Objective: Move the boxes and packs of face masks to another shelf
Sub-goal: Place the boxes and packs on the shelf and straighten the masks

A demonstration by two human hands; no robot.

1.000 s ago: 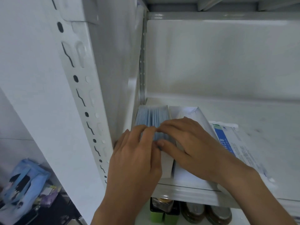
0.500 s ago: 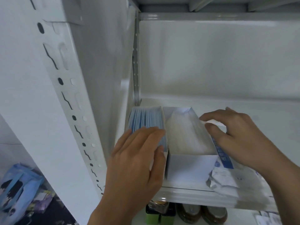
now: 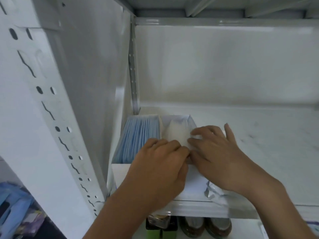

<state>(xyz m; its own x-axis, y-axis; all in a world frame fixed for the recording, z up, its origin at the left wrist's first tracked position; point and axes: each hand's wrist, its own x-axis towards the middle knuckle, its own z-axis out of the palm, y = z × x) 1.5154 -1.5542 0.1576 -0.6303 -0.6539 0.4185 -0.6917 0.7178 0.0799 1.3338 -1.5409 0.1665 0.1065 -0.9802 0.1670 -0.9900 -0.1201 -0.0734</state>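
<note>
Before you, on the shelf: an open white box of blue masks, stacked on edge, against the left wall; touching its right side, an open box of white masks; a crumpled foil-edged mask pack at the front lip.

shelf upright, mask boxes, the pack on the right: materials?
Shelf upright: looks like white painted metal, punched with slots. Mask boxes: likely white matte cardboard, thin folded walls. Pack under the right hand: probably glossy plastic film, crinkled and shiny.
</note>
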